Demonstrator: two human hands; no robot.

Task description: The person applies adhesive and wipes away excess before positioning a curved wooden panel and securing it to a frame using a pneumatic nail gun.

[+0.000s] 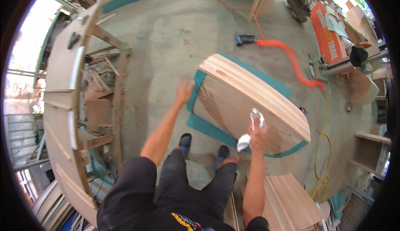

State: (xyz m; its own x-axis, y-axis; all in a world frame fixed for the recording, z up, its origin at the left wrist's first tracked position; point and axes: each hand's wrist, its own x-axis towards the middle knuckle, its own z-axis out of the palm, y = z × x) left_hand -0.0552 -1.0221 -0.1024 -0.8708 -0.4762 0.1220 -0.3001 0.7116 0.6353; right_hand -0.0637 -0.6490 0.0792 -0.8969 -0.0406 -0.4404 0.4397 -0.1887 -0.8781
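A wooden cabinet-like piece (250, 93) with a pale striped top edge rests in front of me on teal sheets (212, 130). Its brown panel (233, 104) has darker streaks across the left part and near the right end. My right hand (259, 138) is closed around a crumpled white cloth (243, 142), over the right half of the panel. Part of the cloth also sticks out past the fingers. Beside the piece's left teal edge, my left hand (183, 92) is held with fingers apart and nothing in it, slightly blurred.
A blue air tool (245, 39) lies on the concrete floor, joined to a coiled orange hose (293, 60). On the left stands a long wooden workbench (62, 89) with scraps beneath. Striped wooden boards (287, 202) lie at lower right, near a yellow hose (323, 164).
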